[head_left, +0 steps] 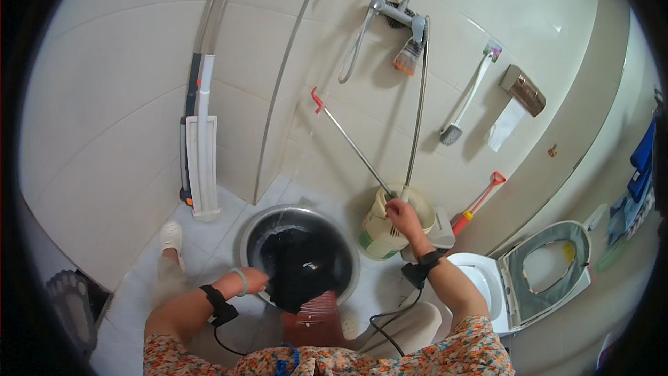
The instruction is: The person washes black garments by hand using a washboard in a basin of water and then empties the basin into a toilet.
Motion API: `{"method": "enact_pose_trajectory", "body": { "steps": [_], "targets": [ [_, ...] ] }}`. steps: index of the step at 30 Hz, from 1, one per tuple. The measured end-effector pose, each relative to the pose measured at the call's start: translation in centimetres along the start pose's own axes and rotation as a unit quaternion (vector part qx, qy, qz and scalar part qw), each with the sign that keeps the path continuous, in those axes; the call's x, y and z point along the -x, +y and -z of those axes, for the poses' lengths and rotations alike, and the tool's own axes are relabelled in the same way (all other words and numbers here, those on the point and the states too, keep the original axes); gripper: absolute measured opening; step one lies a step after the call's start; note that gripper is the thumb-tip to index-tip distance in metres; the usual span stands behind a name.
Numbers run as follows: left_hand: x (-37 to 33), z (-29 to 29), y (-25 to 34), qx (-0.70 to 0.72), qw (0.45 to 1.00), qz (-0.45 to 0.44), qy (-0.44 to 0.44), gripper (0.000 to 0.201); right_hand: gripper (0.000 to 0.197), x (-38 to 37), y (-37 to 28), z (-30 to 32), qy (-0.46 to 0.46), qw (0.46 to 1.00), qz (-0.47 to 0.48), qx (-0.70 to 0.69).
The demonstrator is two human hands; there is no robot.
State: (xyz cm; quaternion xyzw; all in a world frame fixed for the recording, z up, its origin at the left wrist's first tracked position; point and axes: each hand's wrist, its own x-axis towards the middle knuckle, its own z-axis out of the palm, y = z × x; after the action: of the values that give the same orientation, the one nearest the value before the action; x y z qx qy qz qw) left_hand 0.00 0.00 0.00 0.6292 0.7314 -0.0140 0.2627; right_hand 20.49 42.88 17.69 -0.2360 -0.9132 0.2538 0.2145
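Observation:
A wide metal basin (353, 264) stands on the floor in front of me with a soaked black cloth (296, 264) heaped in it. The cloth hangs over the near rim onto a reddish-brown ribbed board (313, 320). My left hand (249, 281), with a bangle at the wrist, is closed at the basin's left rim beside the cloth; its fingertips are hidden. Over the front rim of a cream bucket (379, 230), my right hand (405, 218) is closed close to the lower ends of a shower hose (419, 111) and a red-hooked metal rod (355, 145). What it grips is unclear.
On the right stands a toilet (480, 275) with its padded seat (515, 299) raised. A flat mop (204, 167) leans on the left wall. A shower mixer (400, 14), a toilet brush (463, 108) and a paper holder (523, 90) are on the back wall.

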Motion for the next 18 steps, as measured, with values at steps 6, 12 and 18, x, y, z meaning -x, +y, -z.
{"method": "enact_pose_trajectory", "body": {
  "steps": [6,12,18],
  "targets": [
    [1.4,1.1,-0.6,0.017,0.999,0.004,0.036,0.029,0.029,-9.8,-9.5,8.5,0.078,0.960,0.173,0.207],
    [1.8,2.7,0.1,0.014,0.997,-0.029,0.070,0.030,0.043,-18.6,-13.1,15.6,0.149,0.877,0.237,0.391],
    [3.3,3.2,0.0,0.063,0.991,-0.052,0.108,0.027,0.051,-25.9,-16.3,18.2,0.235,0.819,0.226,0.472]
  ]
}}
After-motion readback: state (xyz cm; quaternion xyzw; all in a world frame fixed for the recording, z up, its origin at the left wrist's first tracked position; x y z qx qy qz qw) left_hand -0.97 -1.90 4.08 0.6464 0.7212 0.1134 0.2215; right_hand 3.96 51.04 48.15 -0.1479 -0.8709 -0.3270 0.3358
